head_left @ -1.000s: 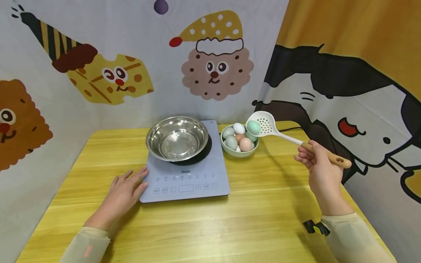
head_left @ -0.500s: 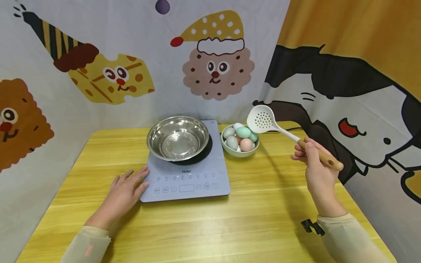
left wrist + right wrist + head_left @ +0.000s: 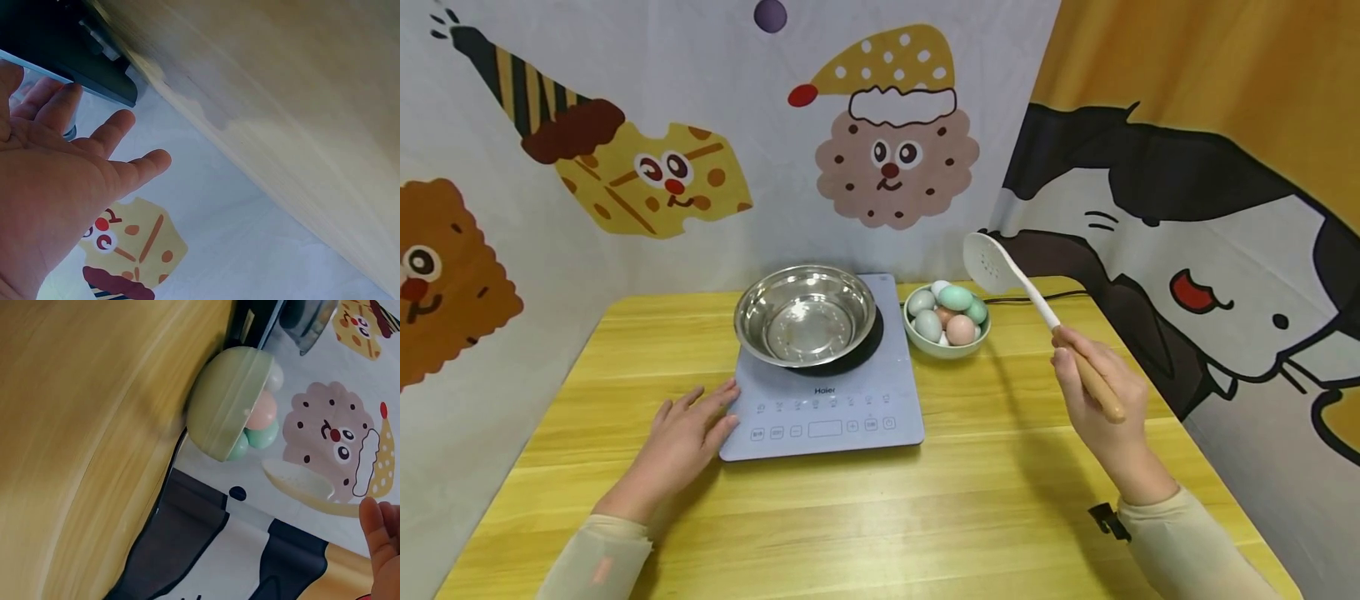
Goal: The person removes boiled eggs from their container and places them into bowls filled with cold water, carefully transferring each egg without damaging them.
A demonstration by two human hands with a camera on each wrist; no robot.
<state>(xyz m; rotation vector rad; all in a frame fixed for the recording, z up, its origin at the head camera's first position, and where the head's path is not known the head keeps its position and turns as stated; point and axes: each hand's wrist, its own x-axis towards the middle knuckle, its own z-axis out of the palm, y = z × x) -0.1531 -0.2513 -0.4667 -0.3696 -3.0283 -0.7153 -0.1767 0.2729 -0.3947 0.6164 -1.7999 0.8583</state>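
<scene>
My right hand (image 3: pixel 1101 408) grips the wooden handle of a white slotted skimmer (image 3: pixel 992 262). Its perforated head is tipped on edge, with no egg in it, above and to the right of a pale green bowl (image 3: pixel 946 351). Eggs fill this bowl, and a mint-green egg (image 3: pixel 956 298) lies on top. In the right wrist view the skimmer head (image 3: pixel 300 484) hangs beside the bowl (image 3: pixel 219 400). My left hand (image 3: pixel 679 446) touches the left edge of a grey-blue induction cooktop (image 3: pixel 842 417), fingers spread. The left wrist view has those fingers (image 3: pixel 112 131) beneath the cooktop's edge (image 3: pixel 100 94).
A shiny steel basin (image 3: pixel 805 321) stands on the cooktop's heating zone, left of the bowl. A black cord (image 3: pixel 1037 297) runs behind the bowl. The wooden table (image 3: pixel 970 517) meets a cartoon-printed curtain (image 3: pixel 700 67) at the back and sides.
The mint-green egg has left the skimmer and lies atop the other eggs in the bowl. The skimmer head has turned on edge, its handle swinging down and left. My left hand stays put.
</scene>
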